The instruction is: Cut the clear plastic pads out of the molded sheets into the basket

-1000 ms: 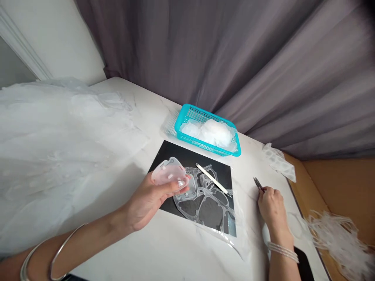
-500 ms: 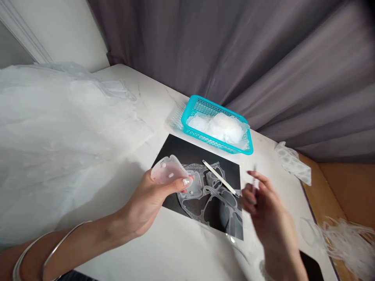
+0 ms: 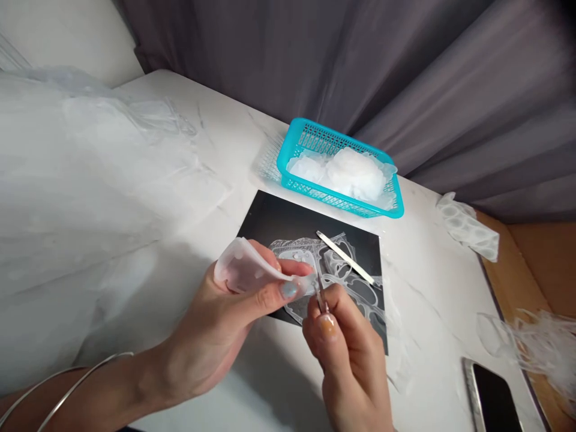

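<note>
My left hand (image 3: pixel 234 318) is closed on a soft, translucent silicone piece (image 3: pixel 240 267), cup-like and bent, with small round bumps inside. Thumb and fingers pinch its right end. In my right hand (image 3: pixel 346 354) is a pair of thin metal tweezers (image 3: pixel 321 295), gripped between thumb and forefinger. Their tips point up and meet the pinched end of the piece; whether they grip it I cannot tell. Beneath both hands lies a black mat (image 3: pixel 265 213) bearing clear silicone offcuts (image 3: pixel 360 291) and a white slim tool (image 3: pixel 344 257).
A turquoise basket (image 3: pixel 292 138) holding white translucent pieces (image 3: pixel 355 174) stands behind the mat. Large clear plastic bags (image 3: pixel 90 198) cover the left side. To the right are a phone (image 3: pixel 495 396), a clear sheet (image 3: pixel 468 228) and a cardboard box (image 3: pixel 540 252) with stringy scraps (image 3: pixel 544 348).
My right hand has moved left, bringing the tweezers to the silicone piece. My left hand has turned the piece and now folds its end. The phone has come into fuller view.
</note>
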Motion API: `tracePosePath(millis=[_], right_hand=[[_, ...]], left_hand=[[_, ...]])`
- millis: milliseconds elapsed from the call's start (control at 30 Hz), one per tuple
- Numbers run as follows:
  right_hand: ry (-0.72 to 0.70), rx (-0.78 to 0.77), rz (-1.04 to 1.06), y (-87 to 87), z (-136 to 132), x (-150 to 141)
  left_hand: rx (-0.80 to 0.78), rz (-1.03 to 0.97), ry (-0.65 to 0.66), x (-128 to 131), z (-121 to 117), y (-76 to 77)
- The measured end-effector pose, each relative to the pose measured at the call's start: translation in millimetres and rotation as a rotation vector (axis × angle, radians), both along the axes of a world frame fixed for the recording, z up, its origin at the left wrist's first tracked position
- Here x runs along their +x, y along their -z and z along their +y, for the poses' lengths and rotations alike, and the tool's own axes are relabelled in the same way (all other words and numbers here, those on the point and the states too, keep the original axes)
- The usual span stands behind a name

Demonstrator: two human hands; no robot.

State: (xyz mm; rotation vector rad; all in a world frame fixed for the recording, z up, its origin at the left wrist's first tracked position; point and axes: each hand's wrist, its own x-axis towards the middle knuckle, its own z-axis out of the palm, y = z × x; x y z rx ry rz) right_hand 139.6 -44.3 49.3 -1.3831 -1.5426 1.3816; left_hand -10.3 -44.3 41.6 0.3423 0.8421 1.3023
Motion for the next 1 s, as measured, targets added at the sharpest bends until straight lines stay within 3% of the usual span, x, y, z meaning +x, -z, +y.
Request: tracePosePath(millis=[600, 1000], right_hand=[[-0.057, -0.046, 0.037, 4.0, -7.7, 4.2], [-0.048, -0.080, 0.057, 1.8, -6.9, 1.5]], left_hand=[[0.122, 0.008, 0.045, -1.3, -0.6, 1.4], [0.062, 0.037, 0.019, -0.6, -0.8, 1.6]])
